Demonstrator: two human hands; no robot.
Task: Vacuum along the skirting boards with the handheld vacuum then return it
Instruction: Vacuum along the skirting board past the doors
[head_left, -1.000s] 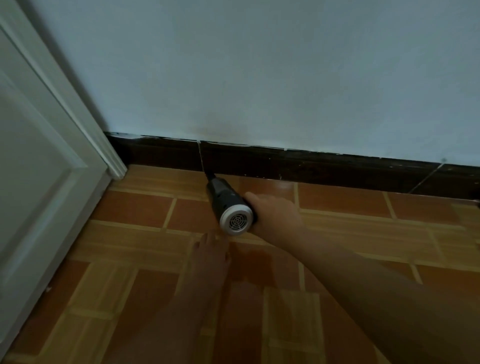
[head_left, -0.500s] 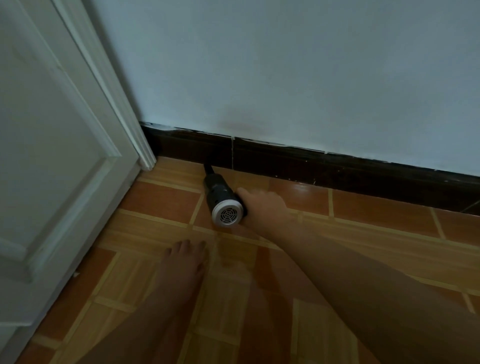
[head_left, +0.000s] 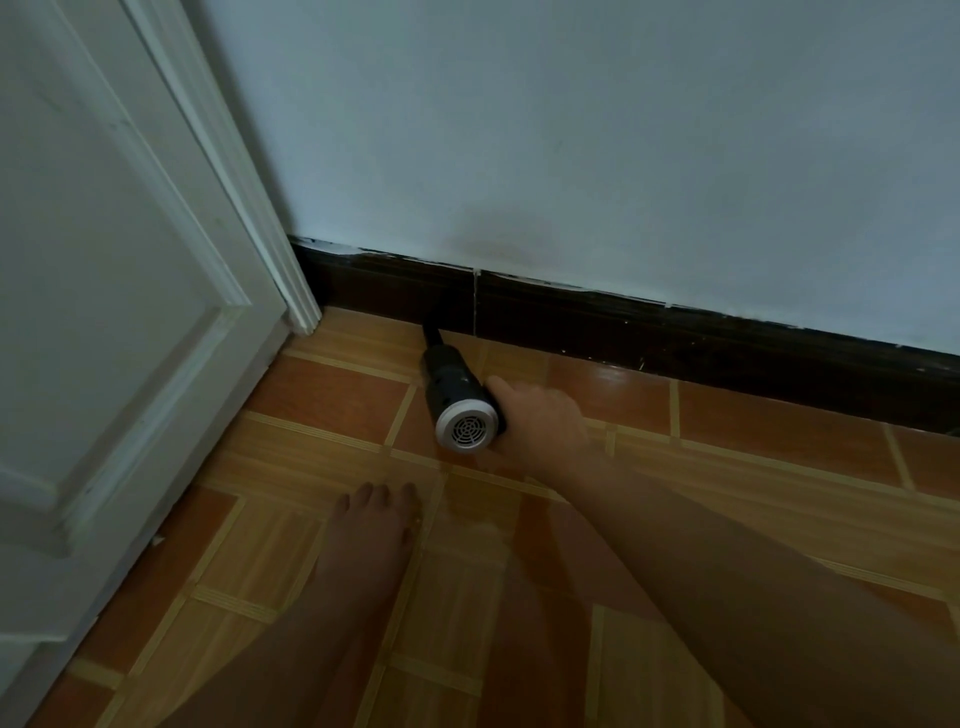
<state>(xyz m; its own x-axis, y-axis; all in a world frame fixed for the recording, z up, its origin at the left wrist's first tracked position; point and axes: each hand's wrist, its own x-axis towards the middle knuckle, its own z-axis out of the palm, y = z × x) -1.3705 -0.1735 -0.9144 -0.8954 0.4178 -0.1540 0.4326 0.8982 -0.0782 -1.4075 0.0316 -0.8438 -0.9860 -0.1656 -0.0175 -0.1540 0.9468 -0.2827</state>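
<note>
The right hand (head_left: 543, 423) grips the vacuum (head_left: 454, 387) at its rear end. The thumb lies along the top of the barrel and the fingers curl underneath, where they are hidden. The left hand is out of sight.

The vacuum lies low over the floor (head_left: 322, 389), its grilled end facing the camera. Its nozzle (head_left: 431, 335) points into the foot of the skirting (head_left: 675, 332), just left of the joint (head_left: 475, 306) in that board.

A second ago the nozzle tip sat right at the joint. It has since slid past it and now works the short dark stretch to the joint's left. The arm has followed, and the view has swung the same way.

Further left of the joint stands the door frame (head_left: 298, 306), where the skirting ends. A bare foot (head_left: 371, 530) is planted on the tiles well below the joint, on the near side of the vacuum.

This looks like the tail of a leftward pass, with only the short piece between nozzle and frame left on this wall. The run to the right of the joint is probably done already, though nothing shows it. The return of the vacuum is yet to come.
</note>
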